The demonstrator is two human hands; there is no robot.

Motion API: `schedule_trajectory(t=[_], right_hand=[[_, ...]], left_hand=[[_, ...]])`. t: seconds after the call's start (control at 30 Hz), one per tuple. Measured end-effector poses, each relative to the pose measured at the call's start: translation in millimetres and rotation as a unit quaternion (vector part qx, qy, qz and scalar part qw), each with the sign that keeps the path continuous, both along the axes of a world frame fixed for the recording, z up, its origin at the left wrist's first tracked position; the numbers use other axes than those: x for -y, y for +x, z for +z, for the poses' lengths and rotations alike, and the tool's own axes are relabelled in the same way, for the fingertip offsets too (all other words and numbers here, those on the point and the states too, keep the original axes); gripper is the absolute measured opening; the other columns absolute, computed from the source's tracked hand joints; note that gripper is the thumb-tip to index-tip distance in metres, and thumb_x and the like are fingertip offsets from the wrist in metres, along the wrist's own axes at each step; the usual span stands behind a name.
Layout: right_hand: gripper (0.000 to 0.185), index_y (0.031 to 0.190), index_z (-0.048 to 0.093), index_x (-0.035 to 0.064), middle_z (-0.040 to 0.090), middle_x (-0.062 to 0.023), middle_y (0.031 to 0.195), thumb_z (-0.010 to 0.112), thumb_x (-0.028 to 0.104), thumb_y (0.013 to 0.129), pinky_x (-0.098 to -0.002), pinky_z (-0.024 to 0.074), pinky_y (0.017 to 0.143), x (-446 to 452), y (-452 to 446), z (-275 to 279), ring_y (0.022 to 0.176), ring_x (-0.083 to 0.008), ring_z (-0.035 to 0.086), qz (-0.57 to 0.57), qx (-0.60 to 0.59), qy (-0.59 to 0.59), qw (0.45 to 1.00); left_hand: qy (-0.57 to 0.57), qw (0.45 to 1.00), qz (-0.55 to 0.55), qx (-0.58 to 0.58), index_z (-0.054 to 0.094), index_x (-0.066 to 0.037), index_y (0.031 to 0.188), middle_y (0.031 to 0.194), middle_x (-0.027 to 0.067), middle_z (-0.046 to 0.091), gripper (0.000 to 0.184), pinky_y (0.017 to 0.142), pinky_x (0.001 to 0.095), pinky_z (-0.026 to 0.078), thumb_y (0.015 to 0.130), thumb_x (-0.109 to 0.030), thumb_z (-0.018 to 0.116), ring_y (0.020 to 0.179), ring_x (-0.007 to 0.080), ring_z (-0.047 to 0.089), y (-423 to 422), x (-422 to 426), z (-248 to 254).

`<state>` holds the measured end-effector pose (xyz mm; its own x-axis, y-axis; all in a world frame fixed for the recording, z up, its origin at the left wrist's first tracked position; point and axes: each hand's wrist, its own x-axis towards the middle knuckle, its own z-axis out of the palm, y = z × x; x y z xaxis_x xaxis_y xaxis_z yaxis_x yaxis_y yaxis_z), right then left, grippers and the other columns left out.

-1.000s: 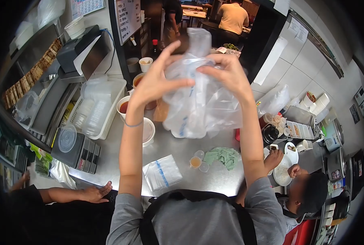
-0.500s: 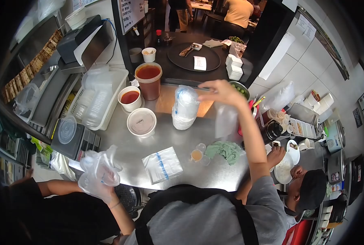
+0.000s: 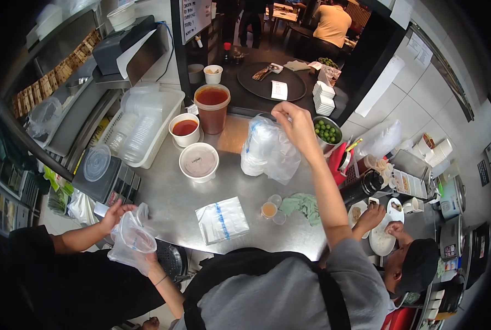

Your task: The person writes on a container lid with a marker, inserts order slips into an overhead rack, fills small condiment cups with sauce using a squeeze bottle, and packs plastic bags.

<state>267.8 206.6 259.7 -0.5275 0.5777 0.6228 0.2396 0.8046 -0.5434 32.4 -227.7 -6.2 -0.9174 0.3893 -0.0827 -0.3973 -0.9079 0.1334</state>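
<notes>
My right hand (image 3: 294, 122) reaches over the back of the steel table, thumb and fingers pinched on a clear plastic bag (image 3: 283, 157) that hangs down. Touching this bag, or just behind it, is a stack wrapped in white plastic (image 3: 254, 151). At the lower left, my left hand (image 3: 148, 261) grips a crumpled clear plastic bag (image 3: 125, 250); its fingers are partly covered. A round clear shape shows in that bag, too blurred to name surely. A co-worker's hand (image 3: 113, 215) is at the bag's upper edge.
A flat pack of white plastic (image 3: 222, 221), a small sauce cup (image 3: 268, 209) and a green cloth (image 3: 302, 207) lie on the table. Behind are a lidded tub (image 3: 199, 161), red-sauce containers (image 3: 212, 116) and green limes (image 3: 327, 132). Another co-worker (image 3: 416, 264) works at right.
My right hand has closed on the clear bag, which now hangs nearer the wrapped stack. The co-worker's hand at left has come up beside the bag in my left hand. The view has shifted slightly.
</notes>
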Motion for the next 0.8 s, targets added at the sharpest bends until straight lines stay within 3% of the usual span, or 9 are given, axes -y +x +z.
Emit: schedule_trajectory(t=[0.13,0.27,0.33,0.47,0.53,0.6,0.67,0.73,0.8], right_hand=[[0.02,0.086,0.064,0.0028,0.066,-0.0127,0.077,0.068,0.02,0.078,-0.0415,0.0498,0.065,3.9,4.5,7.4,0.073,-0.0325,0.065,-0.044,0.217,0.012,0.975],[0.008,0.08,0.065,0.0047,0.065,-0.0112,0.085,0.065,0.012,0.077,-0.0396,0.0496,0.068,-2.4,-4.6,-7.6,0.078,-0.0303,0.064,-0.007,0.188,0.094,0.978],[0.007,0.081,0.064,0.0046,0.065,-0.0121,0.084,0.064,0.011,0.079,-0.0387,0.0493,0.068,-6.3,-4.8,5.0,0.077,-0.0291,0.063,-0.023,0.001,0.022,1.0],[0.008,0.084,0.063,0.003,0.065,-0.0124,0.081,0.063,0.008,0.078,-0.0359,0.049,0.067,-9.1,-18.1,20.2,0.075,-0.0296,0.064,-0.033,-0.04,0.149,0.988],[0.01,0.083,0.062,0.001,0.066,-0.0097,0.079,0.064,0.009,0.078,-0.0323,0.0484,0.067,-23.0,-8.2,71.7,0.073,-0.0234,0.064,-0.034,-0.19,0.208,0.959],[0.013,0.082,0.06,-0.0004,0.065,-0.0078,0.077,0.064,0.01,0.076,-0.0285,0.047,0.068,-40.3,14.8,110.0,0.069,-0.0165,0.06,-0.023,-0.173,0.203,0.963],[0.014,0.078,0.059,-0.0003,0.066,-0.0087,0.078,0.066,0.009,0.072,-0.0265,0.0459,0.068,-50.7,36.9,137.4,0.069,-0.0152,0.06,0.052,-0.037,0.044,0.997],[0.014,0.085,0.055,0.003,0.066,-0.0141,0.08,0.062,0.005,0.072,-0.0339,0.0485,0.067,-54.3,41.1,144.9,0.073,-0.0234,0.065,0.036,0.077,0.035,0.996],[0.016,0.089,0.053,0.0058,0.065,-0.0157,0.08,0.054,-0.001,0.075,-0.0445,0.0475,0.065,-70.1,36.5,127.8,0.078,-0.0338,0.064,-0.212,0.205,0.217,0.931]], left_hand=[[0.042,0.999,-0.004,-0.03,0.057,-0.001,0.112,0.12,0.0143,0.056,0.027,0.094,0.0393,0.046,0.089,-0.014,0.055,0.109,0.0227,0.055,-6.7,-10.7,11.9],[0.092,0.993,-0.014,-0.077,0.057,-0.001,0.113,0.121,0.0143,0.056,0.028,0.095,0.0401,0.045,0.089,-0.015,0.055,0.109,0.0231,0.055,-17.7,-24.1,35.0],[0.121,0.987,-0.017,-0.106,0.057,-0.001,0.113,0.121,0.0143,0.056,0.028,0.095,0.0405,0.045,0.089,-0.016,0.055,0.109,0.0232,0.055,-27.8,-30.8,51.5],[0.182,0.967,-0.023,-0.174,0.057,-0.001,0.114,0.122,0.0142,0.055,0.029,0.096,0.0413,0.044,0.089,-0.017,0.055,0.11,0.0236,0.055,-56.3,-39.8,98.4],[0.207,0.957,-0.026,-0.2,0.057,-0.001,0.114,0.122,0.0142,0.055,0.029,0.096,0.0416,0.044,0.089,-0.017,0.055,0.11,0.0238,0.054,-70.3,-37.5,117.8],[0.212,0.953,-0.027,-0.213,0.057,-0.002,0.114,0.122,0.0142,0.055,0.03,0.096,0.042,0.044,0.09,-0.018,0.054,0.111,0.024,0.054,-80.7,-31.9,124.6],[0.199,0.958,-0.025,-0.204,0.057,-0.002,0.115,0.123,0.0141,0.055,0.03,0.097,0.0424,0.044,0.09,-0.018,0.054,0.111,0.0242,0.054,-83.1,-23.6,107.5],[0.169,0.971,-0.019,-0.17,0.057,-0.002,0.115,0.123,0.0141,0.055,0.03,0.097,0.0428,0.044,0.09,-0.018,0.054,0.111,0.0244,0.054,-74.5,-13.2,71.8],[0.131,0.983,-0.024,-0.129,0.057,-0.002,0.115,0.123,0.0141,0.055,0.031,0.097,0.0432,0.043,0.09,-0.019,0.054,0.112,0.0246,0.054,-61.5,-1.8,28.4]])
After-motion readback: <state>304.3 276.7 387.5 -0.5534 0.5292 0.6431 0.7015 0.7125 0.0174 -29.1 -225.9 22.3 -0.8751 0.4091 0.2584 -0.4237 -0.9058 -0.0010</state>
